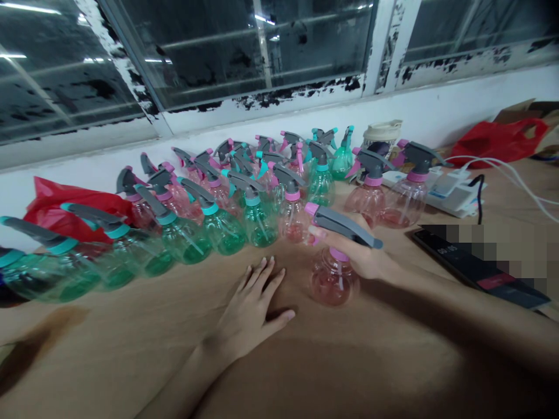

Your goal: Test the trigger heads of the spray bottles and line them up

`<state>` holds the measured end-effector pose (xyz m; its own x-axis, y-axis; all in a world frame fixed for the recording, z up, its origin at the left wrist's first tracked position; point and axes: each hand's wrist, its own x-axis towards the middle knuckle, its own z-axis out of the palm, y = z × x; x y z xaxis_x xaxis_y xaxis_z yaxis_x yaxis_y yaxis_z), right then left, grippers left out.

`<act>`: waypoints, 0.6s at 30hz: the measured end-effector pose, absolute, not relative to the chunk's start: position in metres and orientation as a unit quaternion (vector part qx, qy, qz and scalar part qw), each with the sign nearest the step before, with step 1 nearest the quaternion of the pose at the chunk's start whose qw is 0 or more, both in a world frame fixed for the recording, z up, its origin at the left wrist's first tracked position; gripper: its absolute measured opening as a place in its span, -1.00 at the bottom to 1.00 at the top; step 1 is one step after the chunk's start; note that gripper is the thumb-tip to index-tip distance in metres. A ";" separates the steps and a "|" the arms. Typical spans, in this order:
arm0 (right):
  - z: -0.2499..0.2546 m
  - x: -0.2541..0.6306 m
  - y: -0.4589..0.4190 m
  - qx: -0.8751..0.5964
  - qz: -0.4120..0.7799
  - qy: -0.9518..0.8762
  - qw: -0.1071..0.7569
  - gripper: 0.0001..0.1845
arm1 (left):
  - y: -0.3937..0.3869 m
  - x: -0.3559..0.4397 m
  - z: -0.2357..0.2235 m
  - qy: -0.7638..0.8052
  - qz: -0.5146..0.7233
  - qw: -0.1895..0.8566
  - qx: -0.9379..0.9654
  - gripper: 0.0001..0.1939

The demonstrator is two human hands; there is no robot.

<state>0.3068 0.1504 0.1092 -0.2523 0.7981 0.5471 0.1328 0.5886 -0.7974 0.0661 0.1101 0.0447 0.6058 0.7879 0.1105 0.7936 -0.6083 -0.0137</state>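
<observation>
A pink spray bottle (334, 285) with a grey trigger head stands upright on the wooden table (279, 366). Around its neck and trigger are the fingers of my right hand (364, 250), gripping it. My left hand (251, 305) lies flat on the tabletop with fingers spread, to the left of that bottle and holding nothing. Just beyond my left fingertips, a row of green spray bottles (222, 230) with turquoise collars runs off to the left. Behind them stand several more pink and green ones. Two pink spray bottles (404, 198) stand beyond my right hand.
A phone (476, 267) with a lit timer lies right of my right forearm. White cables run from a power strip (452, 192) farther back. Red plastic bags (78, 203) rest at the left and far right. A lidded cup (382, 134) stands by the wall below the windows.
</observation>
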 end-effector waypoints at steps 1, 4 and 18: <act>0.109 0.307 0.150 -0.328 0.318 -0.724 0.517 -0.78 | 0.110 0.066 0.045 -0.442 -0.047 0.030 -0.895 -0.29; 0.106 0.307 0.150 -0.340 0.314 -0.721 0.516 -0.75 | 0.110 0.066 0.046 -0.444 -0.045 0.028 -0.894 -0.29; 0.102 0.307 0.152 -0.314 0.329 -0.714 0.533 -0.82 | 0.110 0.069 0.050 -0.448 -0.039 0.030 -0.893 -0.29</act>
